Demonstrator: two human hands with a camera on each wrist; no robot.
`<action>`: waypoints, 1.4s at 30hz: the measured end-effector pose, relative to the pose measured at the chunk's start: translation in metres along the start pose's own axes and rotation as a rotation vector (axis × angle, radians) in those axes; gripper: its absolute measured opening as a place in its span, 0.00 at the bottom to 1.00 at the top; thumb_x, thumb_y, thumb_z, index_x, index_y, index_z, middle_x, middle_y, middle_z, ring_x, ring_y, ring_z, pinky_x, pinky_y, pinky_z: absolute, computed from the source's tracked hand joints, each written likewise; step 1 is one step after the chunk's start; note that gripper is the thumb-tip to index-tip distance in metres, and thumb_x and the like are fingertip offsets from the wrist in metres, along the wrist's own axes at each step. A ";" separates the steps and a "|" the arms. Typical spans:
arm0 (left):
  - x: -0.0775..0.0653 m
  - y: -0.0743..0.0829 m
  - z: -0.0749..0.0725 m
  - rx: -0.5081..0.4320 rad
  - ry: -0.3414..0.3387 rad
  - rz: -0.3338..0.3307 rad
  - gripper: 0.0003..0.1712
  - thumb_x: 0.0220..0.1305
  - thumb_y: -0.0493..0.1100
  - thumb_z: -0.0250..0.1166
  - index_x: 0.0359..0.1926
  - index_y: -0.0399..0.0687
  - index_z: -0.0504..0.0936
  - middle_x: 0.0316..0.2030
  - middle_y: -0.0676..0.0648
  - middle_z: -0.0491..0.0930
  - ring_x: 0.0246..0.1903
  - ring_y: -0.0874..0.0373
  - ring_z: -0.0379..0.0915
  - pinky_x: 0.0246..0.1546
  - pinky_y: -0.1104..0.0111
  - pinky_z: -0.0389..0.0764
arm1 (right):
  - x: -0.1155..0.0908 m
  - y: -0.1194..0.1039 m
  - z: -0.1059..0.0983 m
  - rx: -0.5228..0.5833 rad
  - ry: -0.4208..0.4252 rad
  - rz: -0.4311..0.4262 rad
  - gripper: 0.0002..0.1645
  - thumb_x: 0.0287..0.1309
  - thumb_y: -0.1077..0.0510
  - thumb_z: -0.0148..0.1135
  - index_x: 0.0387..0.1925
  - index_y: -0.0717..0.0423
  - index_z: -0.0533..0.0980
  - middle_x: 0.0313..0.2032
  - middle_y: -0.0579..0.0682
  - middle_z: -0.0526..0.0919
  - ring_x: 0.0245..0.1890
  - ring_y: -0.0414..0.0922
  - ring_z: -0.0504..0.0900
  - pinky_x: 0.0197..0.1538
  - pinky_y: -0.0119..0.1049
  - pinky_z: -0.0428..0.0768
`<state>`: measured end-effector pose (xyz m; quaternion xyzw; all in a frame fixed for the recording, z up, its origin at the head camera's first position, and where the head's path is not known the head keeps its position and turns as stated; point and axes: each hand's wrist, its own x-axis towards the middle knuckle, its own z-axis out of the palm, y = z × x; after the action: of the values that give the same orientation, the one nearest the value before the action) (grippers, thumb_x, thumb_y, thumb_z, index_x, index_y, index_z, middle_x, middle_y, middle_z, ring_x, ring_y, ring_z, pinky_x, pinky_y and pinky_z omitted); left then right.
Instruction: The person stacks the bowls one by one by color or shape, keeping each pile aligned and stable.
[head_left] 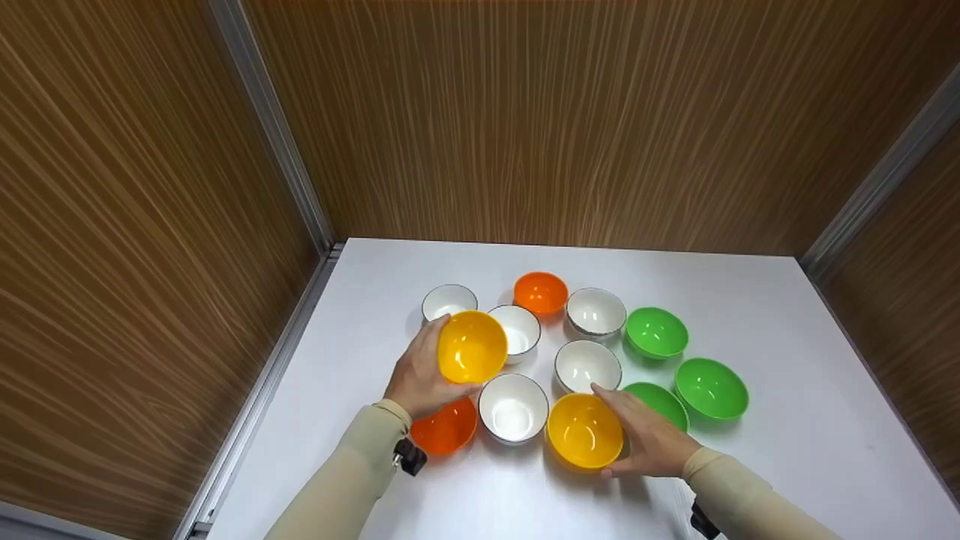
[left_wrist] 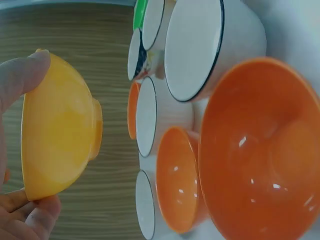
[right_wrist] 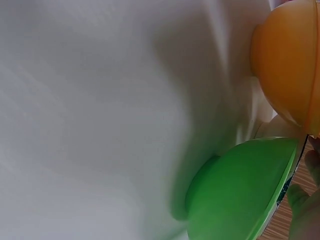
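Observation:
My left hand point(head_left: 426, 375) holds a yellow bowl point(head_left: 472, 347) by its rim, raised above the other bowls. In the left wrist view that yellow bowl point(left_wrist: 57, 130) is seen from the side, thumb at one end of the rim and fingers at the other. My right hand point(head_left: 649, 439) grips a second yellow bowl point(head_left: 585, 432) at its right side, near the table's front; whether its foot touches the table I cannot tell. An orange bowl point(head_left: 446, 429) stands partly hidden beneath my left wrist. A white bowl point(head_left: 514, 409) sits between the hands.
Several white bowls, among them one at the back left point(head_left: 450, 301), stand on the white table point(head_left: 810, 420). Green bowls point(head_left: 711, 388) are grouped at the right, one partly behind my right hand. Another orange bowl point(head_left: 540, 293) is at the back. Wood-grain panels point(head_left: 525, 127) enclose the table.

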<state>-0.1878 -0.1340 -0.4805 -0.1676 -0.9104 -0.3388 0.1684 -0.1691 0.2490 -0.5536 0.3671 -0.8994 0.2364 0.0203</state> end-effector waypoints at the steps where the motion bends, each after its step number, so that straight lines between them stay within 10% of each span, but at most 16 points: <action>1: 0.000 0.003 0.001 -0.003 -0.004 0.018 0.62 0.31 0.62 0.75 0.66 0.48 0.55 0.59 0.51 0.63 0.52 0.56 0.66 0.53 0.60 0.71 | 0.000 0.000 0.000 0.001 0.001 -0.002 0.75 0.21 0.33 0.76 0.70 0.52 0.47 0.64 0.55 0.60 0.61 0.54 0.61 0.56 0.57 0.65; 24: -0.006 0.067 0.054 -0.012 -0.208 0.191 0.62 0.33 0.66 0.72 0.67 0.49 0.54 0.62 0.51 0.61 0.57 0.58 0.61 0.57 0.64 0.66 | -0.005 0.004 0.003 -0.040 0.038 0.035 0.76 0.17 0.31 0.75 0.70 0.50 0.48 0.63 0.54 0.61 0.61 0.52 0.60 0.56 0.58 0.65; 42: -0.016 0.081 0.103 -0.002 -0.371 0.344 0.60 0.34 0.66 0.72 0.65 0.47 0.56 0.59 0.53 0.64 0.56 0.61 0.63 0.58 0.70 0.63 | -0.004 0.009 0.009 -0.043 0.098 -0.009 0.73 0.16 0.32 0.76 0.68 0.50 0.54 0.63 0.45 0.63 0.61 0.51 0.59 0.59 0.63 0.52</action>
<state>-0.1595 -0.0097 -0.5159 -0.3795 -0.8834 -0.2697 0.0536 -0.1708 0.2530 -0.5664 0.3583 -0.9007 0.2345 0.0735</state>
